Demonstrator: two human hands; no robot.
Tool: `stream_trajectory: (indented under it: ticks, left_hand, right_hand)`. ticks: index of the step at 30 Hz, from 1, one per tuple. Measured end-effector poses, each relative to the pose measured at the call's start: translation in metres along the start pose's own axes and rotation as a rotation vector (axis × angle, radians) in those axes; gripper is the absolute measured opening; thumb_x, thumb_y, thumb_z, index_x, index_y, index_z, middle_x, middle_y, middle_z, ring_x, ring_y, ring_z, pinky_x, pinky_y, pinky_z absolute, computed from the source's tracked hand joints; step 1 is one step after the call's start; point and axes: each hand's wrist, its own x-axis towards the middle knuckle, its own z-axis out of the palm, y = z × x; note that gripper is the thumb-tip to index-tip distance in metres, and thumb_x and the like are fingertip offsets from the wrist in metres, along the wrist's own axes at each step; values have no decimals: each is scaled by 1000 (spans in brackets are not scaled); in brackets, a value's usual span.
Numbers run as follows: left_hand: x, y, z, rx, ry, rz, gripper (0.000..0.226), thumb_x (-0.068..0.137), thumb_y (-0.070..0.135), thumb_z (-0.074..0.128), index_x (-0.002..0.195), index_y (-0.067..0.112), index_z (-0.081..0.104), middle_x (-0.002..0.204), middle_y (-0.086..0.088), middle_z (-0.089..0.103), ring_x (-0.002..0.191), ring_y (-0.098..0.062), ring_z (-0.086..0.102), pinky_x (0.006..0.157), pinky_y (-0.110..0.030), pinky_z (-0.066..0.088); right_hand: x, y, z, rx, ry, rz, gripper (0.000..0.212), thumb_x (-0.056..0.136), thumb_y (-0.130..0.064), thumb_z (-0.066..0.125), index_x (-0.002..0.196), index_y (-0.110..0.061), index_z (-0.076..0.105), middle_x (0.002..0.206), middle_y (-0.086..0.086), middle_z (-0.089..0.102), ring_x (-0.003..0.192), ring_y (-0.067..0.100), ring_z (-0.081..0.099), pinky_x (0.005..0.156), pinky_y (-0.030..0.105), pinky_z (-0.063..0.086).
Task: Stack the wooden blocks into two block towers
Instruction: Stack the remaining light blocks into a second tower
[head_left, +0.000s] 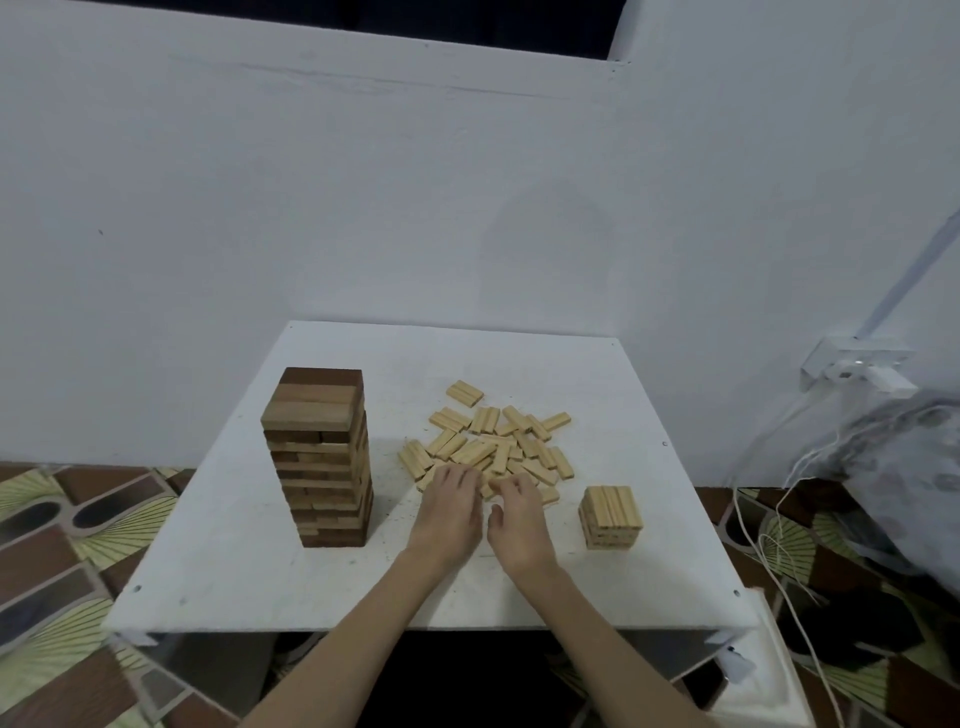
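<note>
On the white table (249, 571) a tall tower (318, 457) of darker wooden blocks stands at the left, already many layers high. A short stack (610, 517) of pale blocks sits near the right edge, only a few layers up. Between them, toward the middle and far side, lies a loose pile of pale blocks (493, 441), scattered flat and at all angles, some overlapping.

Both hands reach into the near edge of that pile. The left hand (451, 506) lies palm down with fingers fairly straight over the blocks; whether it holds any is hidden beneath it. The right hand (517, 519) has its fingers curled at the pile's edge, apparently gathering blocks, though I cannot tell if it has hold of one.

These blocks look light, stiff and smooth, so they should slide easily and knock aside at a touch. Each is best pinched across its long sides, near the middle, and set down level; the short stack will likely shift if bumped.
</note>
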Motion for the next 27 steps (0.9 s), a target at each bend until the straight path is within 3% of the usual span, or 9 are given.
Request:
stream_trajectory:
  ticks: [4,12,16,19,25,27]
  left_hand:
    - [7,3,5,48,-39,-67,46,91,27,49,132,8,43,134,-5,44,123,-22,34,103,-26,25]
    - [16,12,4,-57,49,-244,61,80,38,67,127,10,42,125,-3,46,116,-20,35,96,-25,30]
    - [20,12,4,-33,53,-239,57,82,36,65,127,12,42,127,-3,50,117,-21,38,98,-29,31]
    - [19,12,1,-49,9,-237,56,79,34,67,125,15,41,123,-1,51,115,-21,37,95,-31,33]
    - [10,3,-9,-82,-143,-192,73,76,32,64,138,17,30,126,-1,49,117,-21,32,97,-32,29]
    - [8,0,-14,-89,-222,-175,75,75,31,65,139,18,27,128,-1,47,118,-20,30,97,-32,27]
  right_hand:
    - [2,0,-1,47,-7,50,35,93,1,46,127,-3,53,131,9,41,123,19,43,102,27,38]
    - [8,3,-9,205,19,166,51,90,7,43,137,-10,41,135,7,43,121,19,47,101,30,42]
    - [9,4,-15,294,9,189,56,88,11,41,139,-14,40,130,5,49,115,13,51,94,20,43]
    - [8,8,-19,327,34,194,56,85,15,40,134,-14,46,128,4,52,113,13,52,95,20,43]
    - [5,17,-25,335,26,163,56,83,17,42,129,-13,51,126,3,50,102,11,49,75,8,40]
    - [4,16,-25,333,-2,160,55,84,16,44,129,-13,50,127,3,48,103,11,48,75,10,40]
